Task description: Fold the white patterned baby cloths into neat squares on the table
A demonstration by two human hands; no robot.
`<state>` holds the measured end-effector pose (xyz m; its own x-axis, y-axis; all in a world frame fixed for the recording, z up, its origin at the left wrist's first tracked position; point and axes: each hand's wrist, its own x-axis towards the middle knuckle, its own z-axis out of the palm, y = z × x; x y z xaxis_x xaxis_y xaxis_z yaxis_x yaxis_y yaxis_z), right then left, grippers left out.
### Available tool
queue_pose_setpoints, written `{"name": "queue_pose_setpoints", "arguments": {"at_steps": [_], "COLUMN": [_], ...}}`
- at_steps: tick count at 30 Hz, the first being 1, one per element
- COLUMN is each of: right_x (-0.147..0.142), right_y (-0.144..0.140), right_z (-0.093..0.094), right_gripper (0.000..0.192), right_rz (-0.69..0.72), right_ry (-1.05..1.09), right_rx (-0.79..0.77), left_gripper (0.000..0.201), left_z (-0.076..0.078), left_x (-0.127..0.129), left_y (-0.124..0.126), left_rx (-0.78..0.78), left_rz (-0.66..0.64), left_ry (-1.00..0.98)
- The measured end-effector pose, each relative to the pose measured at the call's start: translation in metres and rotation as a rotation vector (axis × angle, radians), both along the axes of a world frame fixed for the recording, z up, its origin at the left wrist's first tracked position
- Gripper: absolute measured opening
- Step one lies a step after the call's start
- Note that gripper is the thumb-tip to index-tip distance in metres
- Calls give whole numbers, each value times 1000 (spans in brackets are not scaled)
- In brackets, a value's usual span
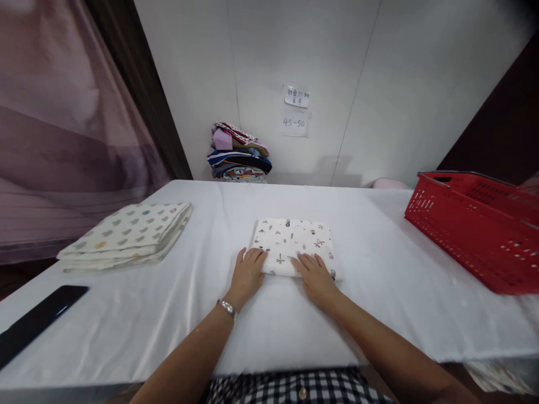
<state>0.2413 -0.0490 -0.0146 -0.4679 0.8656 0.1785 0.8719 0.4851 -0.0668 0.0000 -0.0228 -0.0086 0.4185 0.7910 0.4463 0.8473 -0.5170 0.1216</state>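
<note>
That little printed folded cloth in the middle of the white table looks soft, light and floppy, so I'd guess it's best grabbed along the near folded edge. Left hand and right hand both lie flat on that edge, fingers spread, gripping nothing; a red basket sits off right, another folded stack left.

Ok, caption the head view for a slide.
Both hands, left hand and right hand, press a folded printed cloth on the white table.

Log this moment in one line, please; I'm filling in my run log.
left hand: flat on folded printed cloth | right hand: flat on same cloth | table: white cover | red basket: right
</note>
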Motion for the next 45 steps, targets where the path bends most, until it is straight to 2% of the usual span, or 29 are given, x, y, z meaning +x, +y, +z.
{"name": "queue_pose_setpoints", "arguments": {"at_steps": [5,11,20,25,29,37,45], "right_x": [-3,14,45,76,95,91,108], "right_y": [2,0,-3,13,16,-9,7], "right_z": [4,6,4,2,-4,-8,-11], "right_gripper": [72,76,65,54,55,51,57], "right_rz": [-26,-58,-92,-176,-247,-289,-272], "right_ry": [13,32,45,28,-24,-68,-31], "right_rx": [9,70,115,161,187,231,207], "left_gripper": [47,43,41,41,47,45,50], "left_z": [1,5,5,5,0,1,-1], "left_x": [0,1,1,21,37,35,31], "left_y": [1,0,-2,-17,-28,-27,-29], "left_rx": [4,-26,-20,-45,-62,-61,-76], "left_rz": [-9,-9,-40,-197,-314,-290,-305], "left_ry": [-40,-31,-41,-9,16,-1,-5]}}
